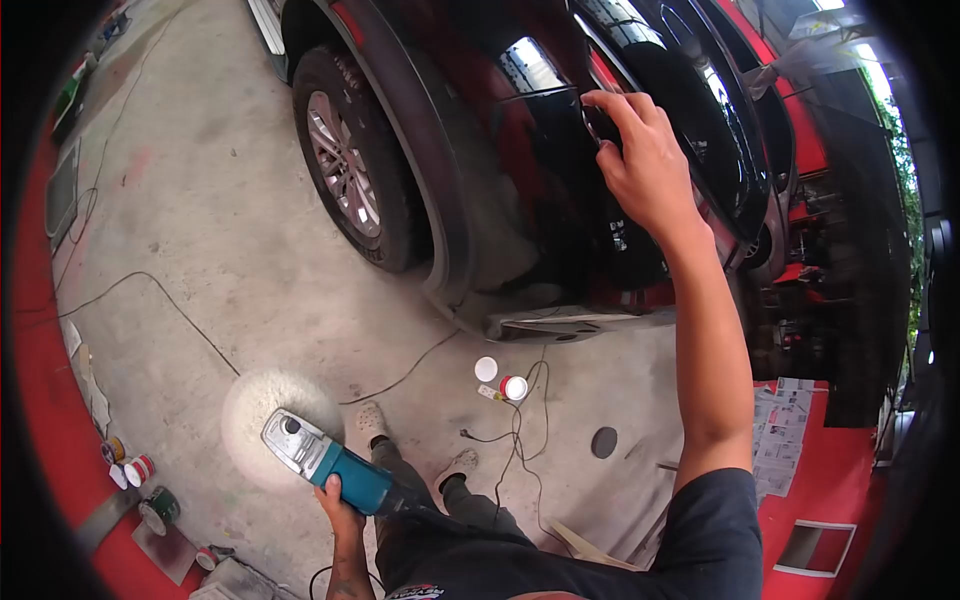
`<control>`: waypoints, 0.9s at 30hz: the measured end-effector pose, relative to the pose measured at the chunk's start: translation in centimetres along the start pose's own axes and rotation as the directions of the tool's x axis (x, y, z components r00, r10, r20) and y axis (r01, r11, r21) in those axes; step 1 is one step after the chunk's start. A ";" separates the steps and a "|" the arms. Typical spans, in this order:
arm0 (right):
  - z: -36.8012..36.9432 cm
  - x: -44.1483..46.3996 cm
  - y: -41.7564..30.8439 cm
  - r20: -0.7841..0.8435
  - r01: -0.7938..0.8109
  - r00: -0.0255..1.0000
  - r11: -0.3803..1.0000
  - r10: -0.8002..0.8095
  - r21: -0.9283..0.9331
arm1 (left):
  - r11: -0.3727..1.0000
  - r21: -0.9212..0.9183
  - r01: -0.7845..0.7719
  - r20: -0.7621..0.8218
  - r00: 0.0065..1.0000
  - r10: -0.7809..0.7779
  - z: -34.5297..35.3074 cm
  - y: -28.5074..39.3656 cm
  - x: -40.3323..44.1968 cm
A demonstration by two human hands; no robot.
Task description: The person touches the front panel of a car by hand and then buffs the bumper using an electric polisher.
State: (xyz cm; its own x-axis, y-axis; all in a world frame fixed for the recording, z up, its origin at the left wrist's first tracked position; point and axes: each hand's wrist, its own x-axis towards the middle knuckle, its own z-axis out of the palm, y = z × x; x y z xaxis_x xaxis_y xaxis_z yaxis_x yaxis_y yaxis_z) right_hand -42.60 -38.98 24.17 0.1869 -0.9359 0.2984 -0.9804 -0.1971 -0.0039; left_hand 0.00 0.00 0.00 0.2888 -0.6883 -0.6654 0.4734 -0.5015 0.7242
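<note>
Teal-and-silver power polisher [355, 482] with round white fluffy pad [250, 410]: grasped in left hand [342, 508], near the shoes.
Loose black cord [516, 432] beside beige perforated shoes [458, 466] could cause tripping. Right hand [645, 160] curls over glossy black car [540, 150]; grasp or contact unclear. Open grey concrete floor [210, 230] separates pad and silver-spoked wheel [342, 165].

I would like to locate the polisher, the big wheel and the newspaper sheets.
Polisher [352, 479], head view: teal housing.
Big wheel [343, 164], head view: rim's centre.
Newspaper sheets [783, 437], head view: middle part.
</note>
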 end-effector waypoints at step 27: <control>0.2 -0.2 -1.9 0.055 0.015 0.998 0.974 -0.002 -0.224 | 0.995 -0.048 0.085 -0.005 0.996 -0.085 -2.0 0.3 1.0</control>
State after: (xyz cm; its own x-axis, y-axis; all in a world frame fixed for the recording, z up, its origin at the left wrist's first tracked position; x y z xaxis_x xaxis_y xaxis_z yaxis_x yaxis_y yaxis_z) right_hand -40.79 -38.45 23.92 0.1924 -0.9502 0.2450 -0.9666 -0.1404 0.2146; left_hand 2.06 0.18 -0.82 0.2516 -0.6406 -0.7255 0.5354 -0.5323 0.6557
